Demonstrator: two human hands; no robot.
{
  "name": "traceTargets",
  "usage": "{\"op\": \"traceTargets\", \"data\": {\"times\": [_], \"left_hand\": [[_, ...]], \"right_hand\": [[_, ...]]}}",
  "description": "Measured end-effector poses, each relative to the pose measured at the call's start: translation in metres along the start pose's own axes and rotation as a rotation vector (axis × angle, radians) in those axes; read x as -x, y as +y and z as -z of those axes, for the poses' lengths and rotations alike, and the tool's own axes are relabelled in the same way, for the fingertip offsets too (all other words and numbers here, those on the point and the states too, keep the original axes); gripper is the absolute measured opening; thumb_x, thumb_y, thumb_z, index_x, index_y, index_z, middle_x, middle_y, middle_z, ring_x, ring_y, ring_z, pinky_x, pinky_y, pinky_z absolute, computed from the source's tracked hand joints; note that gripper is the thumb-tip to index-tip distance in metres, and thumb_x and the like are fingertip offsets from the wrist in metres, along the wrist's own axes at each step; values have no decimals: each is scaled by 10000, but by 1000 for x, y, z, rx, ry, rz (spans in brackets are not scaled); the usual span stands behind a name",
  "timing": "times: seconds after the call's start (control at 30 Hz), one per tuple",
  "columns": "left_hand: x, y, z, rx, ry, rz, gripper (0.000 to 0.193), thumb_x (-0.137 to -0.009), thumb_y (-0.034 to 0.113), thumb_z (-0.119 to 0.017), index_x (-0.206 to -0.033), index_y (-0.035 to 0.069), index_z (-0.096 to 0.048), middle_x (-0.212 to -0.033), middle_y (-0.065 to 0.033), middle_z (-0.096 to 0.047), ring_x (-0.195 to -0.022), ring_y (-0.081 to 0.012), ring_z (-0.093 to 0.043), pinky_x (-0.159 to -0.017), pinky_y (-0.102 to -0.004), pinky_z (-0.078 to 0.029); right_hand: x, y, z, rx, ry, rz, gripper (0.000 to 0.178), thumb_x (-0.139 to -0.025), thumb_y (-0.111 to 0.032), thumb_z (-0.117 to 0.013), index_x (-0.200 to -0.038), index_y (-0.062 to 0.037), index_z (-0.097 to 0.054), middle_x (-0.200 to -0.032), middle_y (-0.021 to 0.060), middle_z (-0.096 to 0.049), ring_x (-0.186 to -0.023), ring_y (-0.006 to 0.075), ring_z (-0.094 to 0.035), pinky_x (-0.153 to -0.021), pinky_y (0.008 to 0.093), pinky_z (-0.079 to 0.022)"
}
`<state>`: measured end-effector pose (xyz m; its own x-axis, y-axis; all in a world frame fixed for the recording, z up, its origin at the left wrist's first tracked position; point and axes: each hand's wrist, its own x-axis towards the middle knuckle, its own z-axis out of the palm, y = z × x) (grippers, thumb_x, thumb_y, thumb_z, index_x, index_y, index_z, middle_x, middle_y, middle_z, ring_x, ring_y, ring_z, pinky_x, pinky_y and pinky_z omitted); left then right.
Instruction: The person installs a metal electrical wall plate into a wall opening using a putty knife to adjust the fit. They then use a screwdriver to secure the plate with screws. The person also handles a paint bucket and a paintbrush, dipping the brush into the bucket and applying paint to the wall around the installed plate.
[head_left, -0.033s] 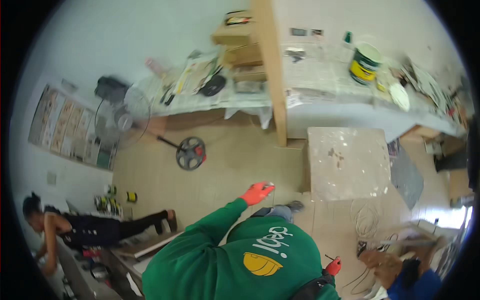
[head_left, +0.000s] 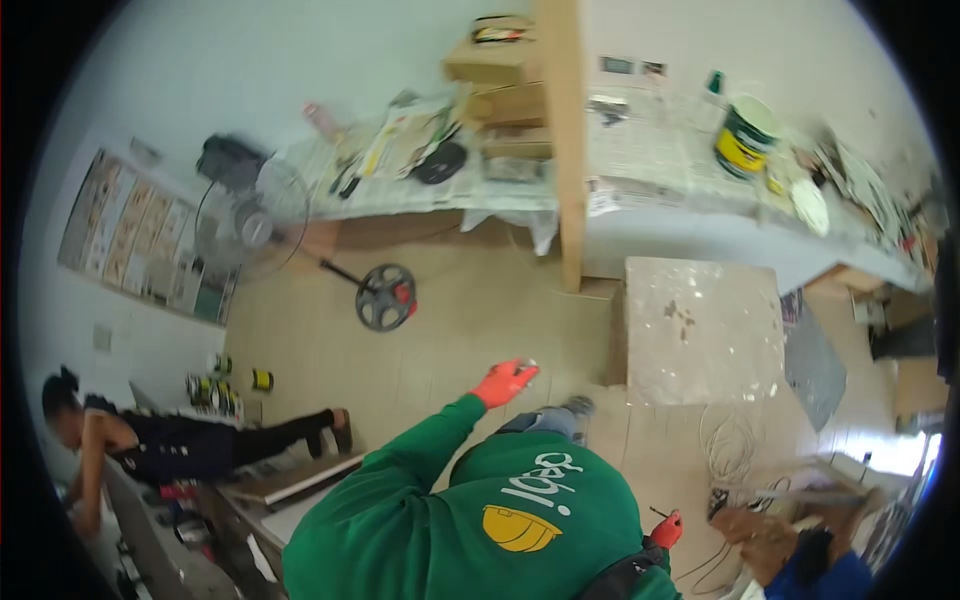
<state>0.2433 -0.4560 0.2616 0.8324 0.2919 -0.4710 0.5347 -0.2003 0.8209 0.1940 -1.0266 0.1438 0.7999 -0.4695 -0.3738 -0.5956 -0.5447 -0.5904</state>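
Pale, smooth floor point(head_left: 480, 300) fills the middle of a workroom, viewed from above. Along the far wall, a newspaper-covered worktop point(head_left: 650, 155) bears an open green-and-yellow bucket point(head_left: 745, 140), to the right of an upright pale wooden post point(head_left: 563, 140). Over the floor, beyond a green sweatshirt point(head_left: 440, 530), is the wearer's red-gloved left hand point(head_left: 503, 384); its grip is closed around a small silvery-grey object point(head_left: 530, 366) at the fingertips, too blurred to identify. Low beside the body, the red-gloved right hand point(head_left: 667, 531) has its grip clenched around a thin dark rod point(head_left: 657, 512), which points up and left. Well right of the left hand stands a square light-brown box with white specks point(head_left: 705, 335). Far left, another person in dark clothes point(head_left: 190, 445) leans forward.
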Motion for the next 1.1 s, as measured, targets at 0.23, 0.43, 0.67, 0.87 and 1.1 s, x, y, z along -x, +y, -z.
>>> {"op": "traceTargets", "data": {"times": [0.23,0.43,0.67,0.87,1.1], "left_hand": [[2,-82,149,446,438,-62,284,-976,252,-591,-1181,56,-603,-865,-18,-659,-740,-103,-619,-674,-246,-507],[-20,-100,292,550,461,-150,269,-995,180,-555,-1220,34,-580,-926,-21,-640,-796,-89,-610,-755,-245,-505],[-98,-38,379,23,352,-382,348,-945,157,-607,-1232,-36,-570,-1067,-145,-652,-979,-221,-638,-871,-327,-500],[-242,43,381,-179,276,-634,455,-914,234,-644,-1252,-54,-550,-1209,-243,-611,-1115,-361,-596,-948,-397,-462],[-366,115,341,-699,337,-772,541,-913,331,-627,-1273,-62,-529,-1245,-257,-576,-1175,-387,-539,-1019,-430,-409]], "right_hand": [[-21,-97,-109,60,-223,320,350,-955,-264,-517,-1020,58,-639,-852,164,-664,-785,247,-611,-730,378,-483],[52,-211,-227,286,-233,617,271,-925,-210,-500,-989,-6,-666,-860,206,-677,-778,343,-647,-718,426,-494],[173,-406,-301,153,-259,470,279,-894,-160,-508,-1129,-108,-647,-998,177,-659,-920,368,-622,-836,430,-491],[162,-593,-377,-49,-198,865,299,-883,-210,-609,-1163,-108,-635,-897,164,-614,-805,339,-614,-704,416,-488],[73,-767,-471,80,-187,729,444,-905,-317,-552,-1307,-128,-537,-1060,204,-655,-997,391,-619,-849,467,-490]]}}
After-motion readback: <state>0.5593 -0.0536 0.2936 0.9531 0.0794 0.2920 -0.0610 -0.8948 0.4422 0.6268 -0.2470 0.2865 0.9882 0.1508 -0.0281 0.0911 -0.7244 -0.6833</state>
